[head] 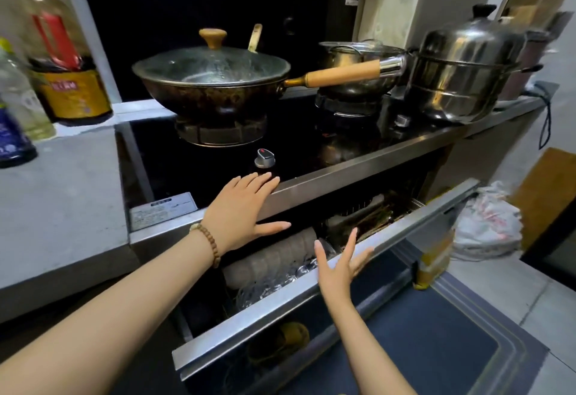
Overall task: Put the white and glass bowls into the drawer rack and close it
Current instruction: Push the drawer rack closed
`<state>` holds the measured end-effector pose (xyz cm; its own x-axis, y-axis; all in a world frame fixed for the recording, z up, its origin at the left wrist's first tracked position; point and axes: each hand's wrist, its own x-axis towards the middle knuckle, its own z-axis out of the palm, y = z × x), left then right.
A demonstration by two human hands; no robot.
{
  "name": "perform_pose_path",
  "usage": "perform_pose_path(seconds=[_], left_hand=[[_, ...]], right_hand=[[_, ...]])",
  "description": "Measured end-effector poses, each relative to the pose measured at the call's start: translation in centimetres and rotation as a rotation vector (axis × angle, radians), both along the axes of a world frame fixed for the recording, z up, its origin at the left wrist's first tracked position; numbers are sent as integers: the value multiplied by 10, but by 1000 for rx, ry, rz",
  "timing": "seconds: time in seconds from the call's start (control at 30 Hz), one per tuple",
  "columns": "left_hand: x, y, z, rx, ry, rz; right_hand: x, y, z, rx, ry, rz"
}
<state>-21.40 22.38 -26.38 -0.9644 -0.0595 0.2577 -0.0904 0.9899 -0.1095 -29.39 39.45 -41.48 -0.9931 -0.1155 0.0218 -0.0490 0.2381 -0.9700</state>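
The steel drawer (311, 293) under the stove stands pulled partway out. Inside its rack a row of white bowls (274, 259) stands on edge, with glass bowls (268, 285) just in front of them. My left hand (246, 210) rests flat on the front edge of the stove top, fingers spread, holding nothing. My right hand (341, 265) hovers at the top edge of the drawer front, fingers apart and empty, its fingertips close to or touching the steel rim.
A lidded wok (212, 79) with a long wooden handle, a small steel pot (358, 67) and a steel steamer (461, 73) crowd the stove. Bottles (62, 64) stand on the left counter. A stove knob (265, 157) is near my left fingertips. Plastic bag (489, 220) and blue mat (436, 332) on the floor.
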Motion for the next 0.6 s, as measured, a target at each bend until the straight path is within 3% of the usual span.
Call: perform_pose_path(seconds=[0.23, 0.47, 0.6], left_hand=[[-3, 1, -3, -2, 27, 18], [-3, 3, -3, 6, 23, 33], [-2, 5, -1, 7, 17, 42]], right_hand=[[-2, -35, -2, -37, -86, 71], [-23, -33, 1, -34, -117, 272], [-41, -33, 3, 88, -97, 365]])
